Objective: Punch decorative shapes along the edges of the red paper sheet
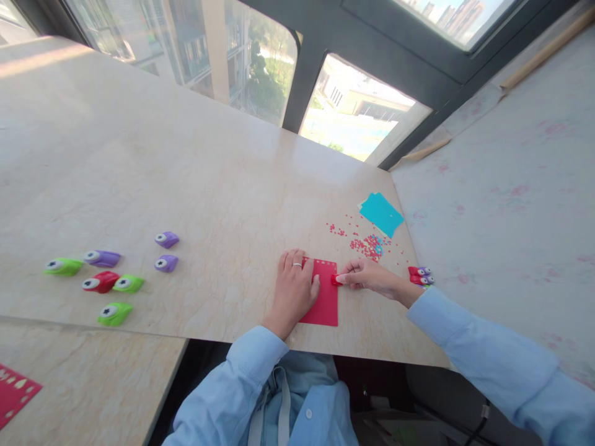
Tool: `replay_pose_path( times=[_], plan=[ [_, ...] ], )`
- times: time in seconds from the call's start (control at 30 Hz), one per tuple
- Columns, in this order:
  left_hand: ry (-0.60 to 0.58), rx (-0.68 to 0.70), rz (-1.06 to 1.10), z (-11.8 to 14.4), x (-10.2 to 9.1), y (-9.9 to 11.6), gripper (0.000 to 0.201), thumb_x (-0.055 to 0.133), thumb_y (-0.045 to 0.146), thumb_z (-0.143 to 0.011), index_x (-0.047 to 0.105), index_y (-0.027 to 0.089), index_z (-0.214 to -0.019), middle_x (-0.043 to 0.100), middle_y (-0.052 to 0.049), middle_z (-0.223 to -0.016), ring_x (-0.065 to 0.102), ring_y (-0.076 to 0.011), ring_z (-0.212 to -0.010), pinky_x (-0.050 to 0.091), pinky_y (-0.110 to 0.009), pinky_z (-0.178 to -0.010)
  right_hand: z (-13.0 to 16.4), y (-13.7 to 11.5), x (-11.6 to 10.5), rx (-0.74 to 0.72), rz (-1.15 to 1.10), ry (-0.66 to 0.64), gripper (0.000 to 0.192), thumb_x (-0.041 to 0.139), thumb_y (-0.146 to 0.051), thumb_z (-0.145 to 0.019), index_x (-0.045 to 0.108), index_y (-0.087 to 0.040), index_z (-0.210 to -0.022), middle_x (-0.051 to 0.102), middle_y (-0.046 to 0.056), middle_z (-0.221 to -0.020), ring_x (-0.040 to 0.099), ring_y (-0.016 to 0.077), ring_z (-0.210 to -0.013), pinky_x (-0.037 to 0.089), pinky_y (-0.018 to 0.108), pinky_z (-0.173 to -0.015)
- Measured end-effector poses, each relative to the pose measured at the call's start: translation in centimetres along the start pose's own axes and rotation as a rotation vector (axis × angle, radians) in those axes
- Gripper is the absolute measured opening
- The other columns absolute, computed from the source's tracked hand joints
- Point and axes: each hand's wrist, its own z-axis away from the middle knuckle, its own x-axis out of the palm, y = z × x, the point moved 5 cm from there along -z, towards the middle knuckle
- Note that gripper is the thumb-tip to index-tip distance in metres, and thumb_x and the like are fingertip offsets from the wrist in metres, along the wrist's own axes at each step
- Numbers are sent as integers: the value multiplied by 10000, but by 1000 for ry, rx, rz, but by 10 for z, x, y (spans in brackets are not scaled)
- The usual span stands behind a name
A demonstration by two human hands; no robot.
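A rectangular sheet of red craft paper (324, 301) lies flat on the pale marble-patterned tabletop (209, 186), close to the near edge, its long axis running away from the person. The left hand (294, 290) rests palm-down on the sheet's left half, fingers spread and flat, pinning it rather than gripping anything; a ring shows on 1 finger. The right hand (367, 276) comes in from the right, its thumb and fingertips closed around a small red paper punch (335, 279) that sits at the sheet's right edge, roughly level with the upper half. So the punch meets the paper from the right side, and the right hand is the nearer one to that edge, while the left holds the opposite side still. A row of small holes runs along the sheet's far edge. Beyond the right hand, a scatter of tiny red paper cut-outs (365, 243) lies near a teal paper piece (381, 213), and 2 more small punches (421, 275) sit just by the right wrist. Well apart to the left, 7 green, purple and red punches (111, 275) lie in a loose group.
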Motion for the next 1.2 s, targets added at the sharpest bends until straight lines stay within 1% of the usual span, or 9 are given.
replay_pose_path(
  times=[0.13, 0.27, 0.37, 0.5, 0.67, 0.8, 0.97, 1.1, 1.2],
  plan=[
    [-3, -2, -1, -1, -1, 0, 300, 523, 278, -906, 607, 136, -1156, 527, -163, -1328, 443, -307, -1311, 335, -514, -1186, -1, 0, -3, 49, 49, 29, 502, 906, -469, -520, 616, -140, -766, 619, 14, -709, 541, 93, -630, 426, 224, -595],
    [-15, -10, 5, -3, -2, 0, 290, 528, 273, -904, 613, 135, -1144, 529, -162, -1327, 445, -302, -1306, 334, -504, -1188, -3, -11, -4, 42, 192, 59, 463, 908, -426, -518, 601, -146, -722, 581, -5, -636, 536, 95, -575, 434, 222, -538],
    [-16, -20, 16, -4, -2, 0, 280, 530, 268, -903, 617, 138, -1135, 532, -160, -1325, 453, -300, -1299, 340, -501, -1184, -7, -21, 2, 32, 327, 74, 346, 867, -317, -599, 577, -156, -697, 538, -29, -569, 496, 82, -501, 406, 212, -474],
    [-13, -24, 23, -3, -1, 0, 296, 523, 265, -906, 619, 130, -1151, 531, -163, -1328, 448, -305, -1310, 334, -504, -1190, -11, -27, 9, 48, 486, 127, 201, 725, -120, -715, 530, -169, -708, 500, -52, -526, 452, 69, -438, 353, 193, -414],
    [13, -14, 31, -1, 0, -1, 324, 518, 253, -906, 613, 120, -1186, 528, -172, -1338, 445, -310, -1319, 339, -511, -1190, -11, -32, 14, 88, 605, 134, 209, 690, -116, -761, 500, -172, -693, 485, -55, -506, 462, 72, -417, 343, 184, -395],
    [3, -17, 43, -1, 0, -1, 331, 520, 254, -906, 609, 126, -1198, 525, -167, -1345, 448, -313, -1319, 345, -514, -1185, -12, -35, 15, 127, 631, 115, 220, 701, -118, -752, 498, -171, -685, 482, -61, -490, 480, 75, -403, 343, 179, -394],
    [-8, -24, 55, -1, -1, -2, 316, 517, 257, -910, 610, 137, -1187, 526, -159, -1344, 451, -308, -1313, 340, -515, -1186, -15, -33, 13, 140, 570, 118, 228, 713, -110, -742, 504, -167, -673, 485, -59, -481, 476, 73, -406, 364, 174, -396],
    [-3, -12, 43, -1, -2, -1, 325, 513, 262, -910, 610, 126, -1190, 528, -166, -1343, 446, -312, -1316, 327, -513, -1193, -15, -27, 11, 115, 535, 174, 232, 739, -117, -729, 516, -163, -687, 488, -61, -488, 478, 72, -410, 381, 176, -404],
    [-1, 6, 42, -1, -1, -1, 315, 523, 259, -902, 615, 127, -1172, 537, -169, -1335, 451, -312, -1311, 330, -515, -1189, -14, -22, 11, 49, 511, 227, 211, 733, -109, -735, 531, -157, -702, 505, -55, -505, 479, 65, -404, 371, 172, -407]
  ],
)
